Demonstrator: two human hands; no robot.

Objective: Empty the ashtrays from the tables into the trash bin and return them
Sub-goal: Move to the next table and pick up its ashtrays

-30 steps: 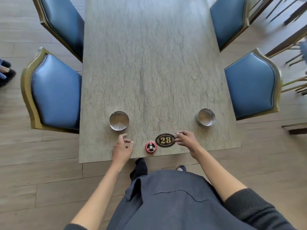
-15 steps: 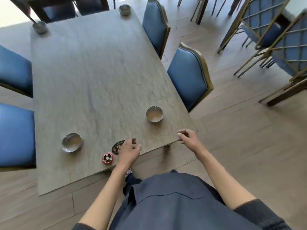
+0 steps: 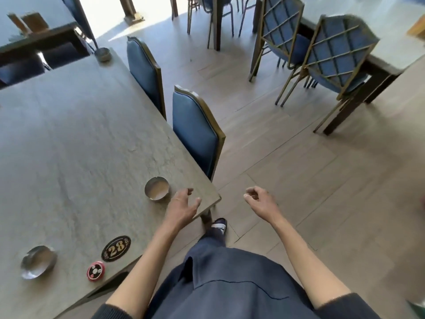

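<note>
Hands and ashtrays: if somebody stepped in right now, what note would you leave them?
Left hand: open, empty, over the table corner beside the near ashtray.
Right hand: loosely curled, empty, off the table over the floor.
Three ashtrays sit on table 28: the near one, the left ashtray by the number plate, and the far ashtray.
The near two look empty; the far one cannot be judged.
No trash bin in view.
</note>
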